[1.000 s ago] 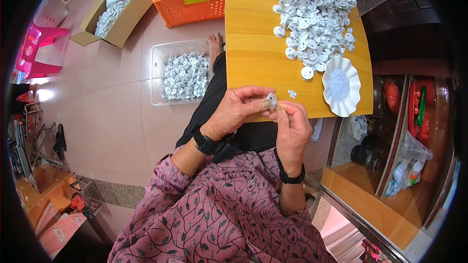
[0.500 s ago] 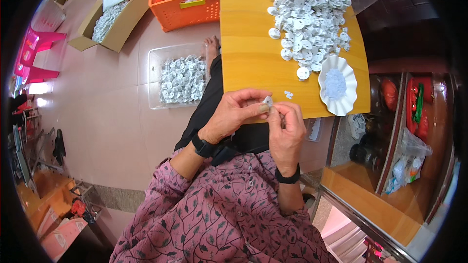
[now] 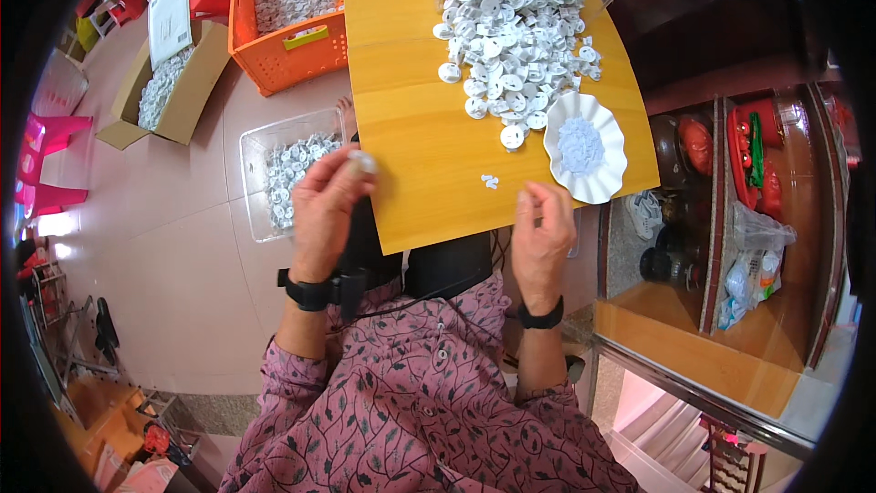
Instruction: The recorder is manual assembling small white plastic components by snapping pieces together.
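My left hand is closed in a pinch on a small round white plastic piece, held by the table's left edge near the clear plastic bin on the floor. That bin contains many similar pieces. Over the table's front edge, my right hand has its fingers curled together; anything between the fingertips is too small to make out. Just beyond it lie a few tiny pale bits. A scalloped white dish of small pale bits stands to its right. Behind is a large heap of round white pieces.
The yellow wooden table fills the middle. On the floor at left stand an orange crate and a cardboard box, both with white pieces inside. Open shelves with bags stand at right; a pink stool is far left.
My hands have parted: the left has moved left with the white piece, toward the bin; the right is slightly lower. The whole view has shifted, with the table now farther left.
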A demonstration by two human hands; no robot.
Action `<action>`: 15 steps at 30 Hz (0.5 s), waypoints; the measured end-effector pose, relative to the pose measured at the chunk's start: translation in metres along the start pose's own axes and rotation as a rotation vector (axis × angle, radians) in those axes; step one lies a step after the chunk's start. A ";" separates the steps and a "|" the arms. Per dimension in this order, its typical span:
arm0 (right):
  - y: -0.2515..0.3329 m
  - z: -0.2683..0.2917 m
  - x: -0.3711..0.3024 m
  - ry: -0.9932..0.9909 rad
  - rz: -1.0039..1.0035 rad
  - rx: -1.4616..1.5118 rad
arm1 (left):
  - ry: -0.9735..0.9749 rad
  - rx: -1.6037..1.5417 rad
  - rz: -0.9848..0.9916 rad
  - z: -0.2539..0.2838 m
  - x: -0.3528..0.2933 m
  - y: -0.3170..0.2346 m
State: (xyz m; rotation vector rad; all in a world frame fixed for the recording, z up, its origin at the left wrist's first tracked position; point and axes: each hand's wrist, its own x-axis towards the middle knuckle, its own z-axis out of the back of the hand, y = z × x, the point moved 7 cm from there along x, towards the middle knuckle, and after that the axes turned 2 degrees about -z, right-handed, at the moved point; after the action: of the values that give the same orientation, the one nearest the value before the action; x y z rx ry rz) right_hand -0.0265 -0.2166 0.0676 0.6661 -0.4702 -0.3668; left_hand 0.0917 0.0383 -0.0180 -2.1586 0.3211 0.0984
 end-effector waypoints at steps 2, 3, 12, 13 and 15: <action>-0.020 0.016 0.007 -0.115 0.051 -0.235 | -0.171 -0.047 -0.037 0.040 0.013 -0.003; -0.029 0.020 0.010 -0.119 0.050 -0.235 | -0.256 -0.059 -0.058 0.065 0.018 -0.002; -0.023 0.001 0.009 -0.020 0.115 -0.153 | -0.600 0.042 -0.099 0.166 0.024 -0.001; -0.021 -0.003 0.007 -0.017 0.114 -0.151 | -0.586 0.075 -0.089 0.156 0.023 -0.003; -0.009 -0.016 0.002 0.036 0.203 -0.160 | -0.547 0.103 -0.100 0.123 0.019 -0.009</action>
State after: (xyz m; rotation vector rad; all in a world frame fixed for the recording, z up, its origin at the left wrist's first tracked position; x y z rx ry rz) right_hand -0.0182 -0.2165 0.0511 0.4643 -0.4641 -0.1978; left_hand 0.1184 0.1404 -0.0852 -1.9494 -0.0962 0.5877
